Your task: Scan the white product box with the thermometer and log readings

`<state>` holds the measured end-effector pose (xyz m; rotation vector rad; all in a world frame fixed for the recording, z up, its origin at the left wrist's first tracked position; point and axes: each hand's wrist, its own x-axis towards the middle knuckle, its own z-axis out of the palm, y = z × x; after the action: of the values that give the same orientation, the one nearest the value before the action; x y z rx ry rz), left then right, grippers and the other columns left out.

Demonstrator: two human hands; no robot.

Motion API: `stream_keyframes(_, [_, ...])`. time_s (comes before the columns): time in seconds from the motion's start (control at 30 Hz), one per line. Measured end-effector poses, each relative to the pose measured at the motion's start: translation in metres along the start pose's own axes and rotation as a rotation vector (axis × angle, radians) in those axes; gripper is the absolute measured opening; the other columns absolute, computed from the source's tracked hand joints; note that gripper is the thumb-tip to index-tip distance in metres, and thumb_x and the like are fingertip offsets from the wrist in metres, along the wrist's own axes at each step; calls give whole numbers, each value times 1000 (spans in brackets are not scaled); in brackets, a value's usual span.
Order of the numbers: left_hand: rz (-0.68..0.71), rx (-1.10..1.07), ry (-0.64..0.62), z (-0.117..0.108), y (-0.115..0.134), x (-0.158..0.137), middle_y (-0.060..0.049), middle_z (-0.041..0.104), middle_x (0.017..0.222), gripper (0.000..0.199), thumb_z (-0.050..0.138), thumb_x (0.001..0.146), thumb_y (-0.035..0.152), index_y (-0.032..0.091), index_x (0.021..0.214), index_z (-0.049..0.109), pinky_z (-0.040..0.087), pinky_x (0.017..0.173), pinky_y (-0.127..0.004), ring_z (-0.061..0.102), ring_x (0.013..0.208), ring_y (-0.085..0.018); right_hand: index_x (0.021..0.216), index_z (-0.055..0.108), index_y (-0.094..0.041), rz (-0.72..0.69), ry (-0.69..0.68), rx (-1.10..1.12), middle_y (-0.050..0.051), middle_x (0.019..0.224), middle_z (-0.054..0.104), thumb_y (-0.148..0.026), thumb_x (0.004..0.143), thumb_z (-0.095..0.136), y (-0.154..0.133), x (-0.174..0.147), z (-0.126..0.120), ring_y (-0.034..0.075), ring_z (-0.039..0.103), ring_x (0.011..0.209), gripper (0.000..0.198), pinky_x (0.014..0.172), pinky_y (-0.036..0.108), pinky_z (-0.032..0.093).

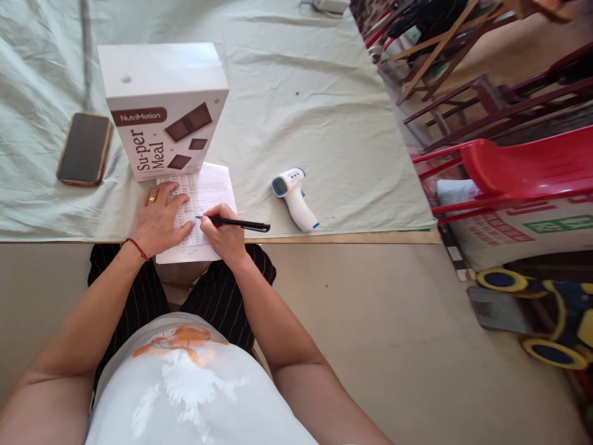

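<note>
Sheets of paper (215,191), the left part covered in small dense marks, lie at the table's front edge and stick out slightly over it. My left hand (160,216) rests flat on the paper's left side, fingers spread, with a ring and a red wrist cord. In my right hand (226,235) is a black pen (245,224), its tip at the paper near the middle. A white NutriMotion box (171,123) stands upright just behind, covering the paper's far edge.
On the cloth-covered table (259,80), a white infrared thermometer (296,198) lies right of the paper and a phone (84,148) left of the box. A red chair (523,167), a printed sack (504,232) and a blue-yellow wheeled object (560,309) stand to the right.
</note>
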<state>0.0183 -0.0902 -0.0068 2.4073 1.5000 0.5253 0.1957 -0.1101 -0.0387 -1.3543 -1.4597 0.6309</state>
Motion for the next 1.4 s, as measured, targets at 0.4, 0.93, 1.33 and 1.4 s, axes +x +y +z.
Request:
stream_keyframes(0.4, [8,-7,10,-1,-1,0,-19,55,152,44,69,86,37,20,127,65,37,123,-60,49,145,-39,72,52,-26,8,-39,-21,-5,62,57,-30,80,57,0,0,-2,14,54,60,11,65,30,48])
stream_keyframes(0.93, [-4,-28,2,-2,1,-1,-18,54,152,43,68,87,36,21,127,65,35,124,-63,48,145,-41,72,52,-26,10,-12,-6,-4,64,56,-32,80,55,-1,1,-2,14,54,61,10,66,31,51])
stream_keyframes(1.33, [-1,-29,2,-2,1,-1,-19,54,153,44,68,86,36,21,128,65,35,123,-63,48,145,-41,72,51,-26,13,-28,-21,-5,64,56,-30,80,57,-1,1,-3,15,53,61,10,67,31,50])
stream_keyframes(1.4, [-3,-40,5,-2,1,-1,-19,54,152,44,68,86,35,22,127,65,35,123,-64,49,145,-42,72,51,-26,21,-31,-24,-5,63,56,-30,80,57,-2,1,-3,14,53,61,10,67,30,50])
